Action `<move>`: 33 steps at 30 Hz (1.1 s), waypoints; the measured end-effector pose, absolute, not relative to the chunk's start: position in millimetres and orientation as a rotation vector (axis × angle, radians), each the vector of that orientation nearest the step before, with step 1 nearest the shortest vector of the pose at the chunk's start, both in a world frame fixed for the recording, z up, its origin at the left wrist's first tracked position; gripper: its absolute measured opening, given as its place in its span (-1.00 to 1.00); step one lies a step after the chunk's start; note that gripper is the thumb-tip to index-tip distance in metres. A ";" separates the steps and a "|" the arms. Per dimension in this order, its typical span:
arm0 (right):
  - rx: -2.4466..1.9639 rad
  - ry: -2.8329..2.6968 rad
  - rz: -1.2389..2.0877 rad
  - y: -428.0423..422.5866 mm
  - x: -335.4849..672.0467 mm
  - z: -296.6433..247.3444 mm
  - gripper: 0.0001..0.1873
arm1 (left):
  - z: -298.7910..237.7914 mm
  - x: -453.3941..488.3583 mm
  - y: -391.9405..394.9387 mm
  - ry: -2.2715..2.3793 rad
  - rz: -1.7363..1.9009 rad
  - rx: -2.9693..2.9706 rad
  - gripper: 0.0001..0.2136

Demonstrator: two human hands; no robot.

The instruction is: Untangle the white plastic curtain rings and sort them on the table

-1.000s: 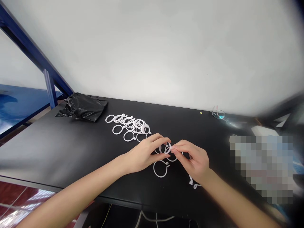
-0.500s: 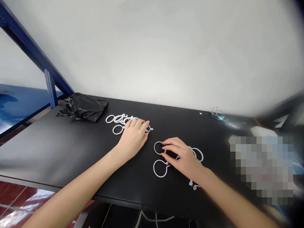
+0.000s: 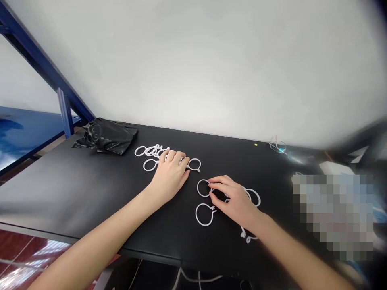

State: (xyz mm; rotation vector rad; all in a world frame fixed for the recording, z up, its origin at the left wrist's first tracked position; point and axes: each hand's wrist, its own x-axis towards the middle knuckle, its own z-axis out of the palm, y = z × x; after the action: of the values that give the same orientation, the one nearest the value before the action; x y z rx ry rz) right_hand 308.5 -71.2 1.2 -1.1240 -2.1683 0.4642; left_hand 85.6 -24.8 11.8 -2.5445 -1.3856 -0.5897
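Observation:
My left hand [image 3: 171, 171] lies palm down over a pile of thin white rings [image 3: 150, 164], its fingers spread and curved onto them. The fingertips and part of the pile are hidden under it. One white ring [image 3: 194, 159] pokes out to the right of its fingers. My right hand [image 3: 231, 197] hovers low over a second group, fingers apart, with the tips at the right edge of another ring [image 3: 197, 188]; I cannot tell how firmly they touch. Nearer me lies a ring with a gap and small end pieces [image 3: 196, 215]. More rings [image 3: 259, 197] show behind the right hand.
Everything lies on a black table [image 3: 75, 189] against a pale wall. A crumpled black plastic bag [image 3: 109, 137] is at the back left, beside a blue metal frame [image 3: 65, 112]. Glasses [image 3: 278, 147] and a blurred-out item [image 3: 332, 217] are on the right. Cables [image 3: 199, 278] hang below the front edge.
Near my left fingers, one ring has shifted right and now shows almost whole. My right hand has moved very slightly right, and the ring at its fingertips shifted a little too.

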 end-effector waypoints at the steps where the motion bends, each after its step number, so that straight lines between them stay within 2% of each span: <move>1: -1.125 -2.167 0.463 -71.1 308.6 1.3 -0.81 | 11.5 85.6 -24.8 -1.382 -0.605 -2.549 -0.79; 6: -1.135 -2.162 0.476 -70.8 309.6 1.1 -0.79 | 14.2 87.6 -26.9 -1.324 -0.735 -2.619 -0.79; 11: -1.124 -2.140 0.497 -69.1 309.3 1.5 -0.83 | 19.4 93.7 -33.7 -1.090 -0.891 -2.929 -0.81; 17: -1.048 -2.050 0.518 -70.3 308.6 4.4 -0.85 | 13.9 98.0 -38.0 -1.011 -0.786 -3.161 -0.66; 20: -1.019 -1.978 0.477 -71.7 308.2 7.9 -0.88 | 12.4 98.0 -37.3 -1.041 -0.858 -3.224 -0.67; 26: -1.022 -1.938 0.517 -72.8 310.5 10.7 -0.89 | 21.7 98.1 -36.5 -1.246 -1.272 -3.368 -0.69; 33: -0.942 -1.899 0.501 -74.4 309.4 13.2 -0.89 | 31.4 98.4 -39.3 -1.305 -1.281 -3.436 -0.73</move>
State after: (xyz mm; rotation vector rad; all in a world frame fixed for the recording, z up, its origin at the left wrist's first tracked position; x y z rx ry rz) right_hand 309.4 -74.4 13.2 -0.9416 -1.8992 0.5006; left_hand 98.4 -39.3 31.4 -3.4356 -1.3051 -1.2809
